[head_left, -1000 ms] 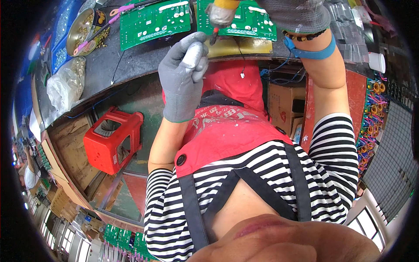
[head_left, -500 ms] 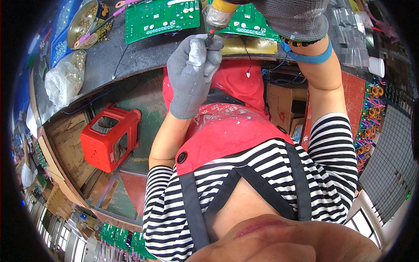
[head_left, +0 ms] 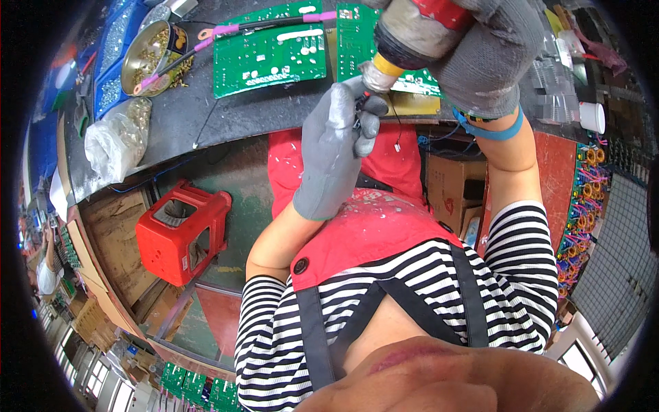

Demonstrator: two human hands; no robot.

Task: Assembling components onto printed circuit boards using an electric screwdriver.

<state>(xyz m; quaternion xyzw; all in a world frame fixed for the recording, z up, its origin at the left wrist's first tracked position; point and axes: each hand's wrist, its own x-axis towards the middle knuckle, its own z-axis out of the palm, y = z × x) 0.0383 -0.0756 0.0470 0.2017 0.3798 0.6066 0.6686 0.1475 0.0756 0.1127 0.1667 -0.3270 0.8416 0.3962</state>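
Note:
My right hand [head_left: 491, 58], in a grey coated glove, is closed round a power screwdriver [head_left: 419, 34] with a red and black body and a yellow collar. Its nose, wrapped in pale tape, slants down to the left. My left hand [head_left: 333, 141], gloved alike, pinches a small dark piece with a red end [head_left: 362, 103] just below that nose. Whether the bit touches the piece is hard to make out. Behind the hands lie two green circuit boards, a left one [head_left: 264, 62] and a right one [head_left: 349, 41] partly covered by the screwdriver.
A pink-sleeved cable [head_left: 274, 24] crosses the left board. Further left are a round tin [head_left: 130, 69] of small brass-coloured parts, a clear plastic bag [head_left: 113, 147] and blue bins [head_left: 110, 96]. A red stool [head_left: 171, 244] stands below the bench. A white cup [head_left: 592, 118] sits at right.
The view has shifted, showing more of the bench. More of the screwdriver shows, tilted down to the left. My left hand remains at its nose, pinching the small piece.

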